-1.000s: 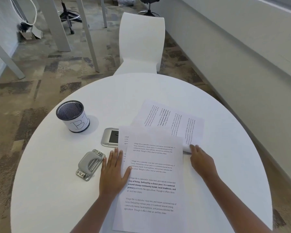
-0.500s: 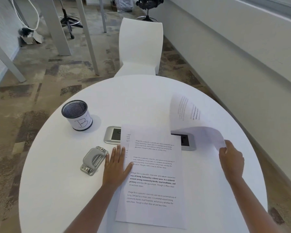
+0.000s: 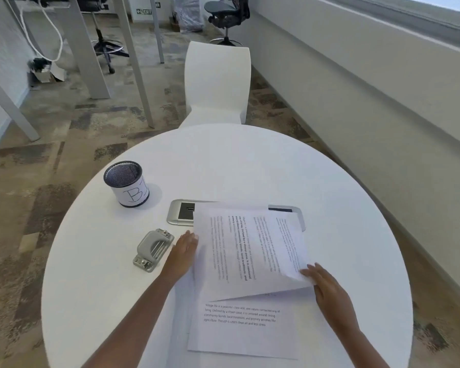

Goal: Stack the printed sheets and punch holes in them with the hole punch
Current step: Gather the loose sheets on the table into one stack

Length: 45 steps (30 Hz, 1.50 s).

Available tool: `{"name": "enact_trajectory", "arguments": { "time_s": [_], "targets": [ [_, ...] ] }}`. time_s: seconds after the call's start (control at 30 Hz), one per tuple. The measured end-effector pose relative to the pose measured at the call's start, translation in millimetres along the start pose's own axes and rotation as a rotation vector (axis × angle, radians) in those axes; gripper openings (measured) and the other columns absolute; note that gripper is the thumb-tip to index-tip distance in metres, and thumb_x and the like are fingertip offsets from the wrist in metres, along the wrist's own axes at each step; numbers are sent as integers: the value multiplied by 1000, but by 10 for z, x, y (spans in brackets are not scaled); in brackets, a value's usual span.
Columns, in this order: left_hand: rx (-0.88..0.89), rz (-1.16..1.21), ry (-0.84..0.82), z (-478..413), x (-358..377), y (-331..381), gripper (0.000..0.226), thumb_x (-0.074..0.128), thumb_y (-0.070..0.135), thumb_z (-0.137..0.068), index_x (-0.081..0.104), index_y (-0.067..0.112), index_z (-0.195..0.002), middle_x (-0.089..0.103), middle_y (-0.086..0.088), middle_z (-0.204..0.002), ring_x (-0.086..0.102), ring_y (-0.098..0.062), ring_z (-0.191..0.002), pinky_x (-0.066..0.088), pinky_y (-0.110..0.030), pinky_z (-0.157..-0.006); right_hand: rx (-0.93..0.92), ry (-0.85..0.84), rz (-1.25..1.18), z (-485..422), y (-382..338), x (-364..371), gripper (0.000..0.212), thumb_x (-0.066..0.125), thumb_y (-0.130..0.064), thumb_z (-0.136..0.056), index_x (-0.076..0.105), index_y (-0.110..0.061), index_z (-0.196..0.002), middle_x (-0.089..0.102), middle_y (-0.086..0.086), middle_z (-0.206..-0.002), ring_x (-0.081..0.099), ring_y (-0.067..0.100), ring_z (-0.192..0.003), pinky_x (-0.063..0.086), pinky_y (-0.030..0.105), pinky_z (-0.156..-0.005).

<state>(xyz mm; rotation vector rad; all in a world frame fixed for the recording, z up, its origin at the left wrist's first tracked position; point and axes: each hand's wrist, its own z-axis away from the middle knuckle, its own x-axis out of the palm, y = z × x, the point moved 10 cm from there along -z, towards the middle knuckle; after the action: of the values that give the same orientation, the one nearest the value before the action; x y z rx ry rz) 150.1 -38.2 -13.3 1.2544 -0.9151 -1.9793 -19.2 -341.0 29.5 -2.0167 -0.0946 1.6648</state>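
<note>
A printed sheet (image 3: 250,251) lies turned sideways over the top half of a stack of printed sheets (image 3: 242,330) on the round white table (image 3: 250,160). My right hand (image 3: 327,290) pinches this sheet's near right corner, which is slightly raised. My left hand (image 3: 182,254) rests flat at the stack's left edge, its fingertips partly hidden under the sideways sheet. The grey metal hole punch (image 3: 153,249) sits just left of my left hand, untouched.
A black mesh pen cup (image 3: 126,187) with a white label stands at the table's left. A silver power outlet panel (image 3: 181,212) set in the tabletop is partly covered by the sheets. A white chair (image 3: 217,81) stands behind the table; a wall ledge runs along the right.
My right hand lifted the far sheet off the table, swung it through the air and laid it sideways over the stack. My left hand stayed on the stack's left edge.
</note>
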Motion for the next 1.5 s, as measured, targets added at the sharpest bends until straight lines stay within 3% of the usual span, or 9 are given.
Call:
{"name": "enact_trajectory", "arguments": {
  "time_s": [0.13,0.37,0.5,0.67,0.77,0.83,0.93,1.17,1.5],
  "targets": [
    [31,-512,-147,66,160,-117,71,46,41,-92,12,13,-147,-2,-5,-158,-1,-19,-146,6,-38,-118,205,14,-86,70,292,-52,45,43,15,-80,64,-15,-106,51,10,-136,40,25,-132,41,36,-96],
    [77,-563,-83,228,239,-32,68,44,34,-94,5,20,-149,-2,-12,-158,-2,-24,-146,5,-39,-118,522,189,-376,226,473,-235,47,42,14,-81,55,-12,-118,38,19,-136,48,35,-115,41,37,-87],
    [142,-696,-59,341,302,-4,58,43,33,-95,19,23,-147,3,-13,-157,4,-27,-146,11,-41,-117,915,354,-1061,436,658,73,53,39,-4,-91,23,-14,-141,51,15,-115,58,24,-82,43,43,-93],
    [126,-743,-38,387,329,18,56,40,32,-96,18,21,-147,4,-16,-157,7,-30,-145,14,-44,-116,987,219,-1525,443,241,415,39,34,-31,-98,40,-7,-129,51,13,-117,53,28,-101,45,37,-91],
    [94,-724,-57,390,340,1,58,39,33,-96,14,23,-147,0,-13,-157,3,-28,-146,10,-42,-117,963,59,-1397,463,28,601,19,47,-4,-92,41,-8,-110,54,11,-106,58,20,-81,56,21,-58],
    [73,-633,-77,391,330,-18,62,41,31,-96,10,20,-148,-1,-10,-158,1,-25,-146,6,-40,-118,973,70,-1303,471,8,656,25,50,4,-88,41,-10,-107,54,10,-92,54,17,-72,53,23,-54],
    [53,-458,-78,390,250,-53,65,44,24,-95,7,13,-148,4,-6,-158,3,-20,-146,6,-35,-118,941,129,-1068,409,133,530,28,48,3,-87,41,-4,-113,50,7,-79,47,19,-67,42,27,-62],
    [34,-357,-81,392,173,-18,54,39,19,-97,18,10,-146,12,-5,-157,12,-18,-145,12,-31,-117,737,-35,-526,247,498,193,49,40,-3,-92,29,-6,-140,41,19,-143,39,36,-129,29,42,-108],
    [-176,-313,162,583,115,32,36,43,20,-94,46,-3,-121,39,-19,-129,38,-33,-122,38,-37,-97,559,-94,-475,-114,-34,338,50,46,-11,-92,30,-2,-139,40,20,-142,37,32,-131,27,38,-108]
  ]
}}
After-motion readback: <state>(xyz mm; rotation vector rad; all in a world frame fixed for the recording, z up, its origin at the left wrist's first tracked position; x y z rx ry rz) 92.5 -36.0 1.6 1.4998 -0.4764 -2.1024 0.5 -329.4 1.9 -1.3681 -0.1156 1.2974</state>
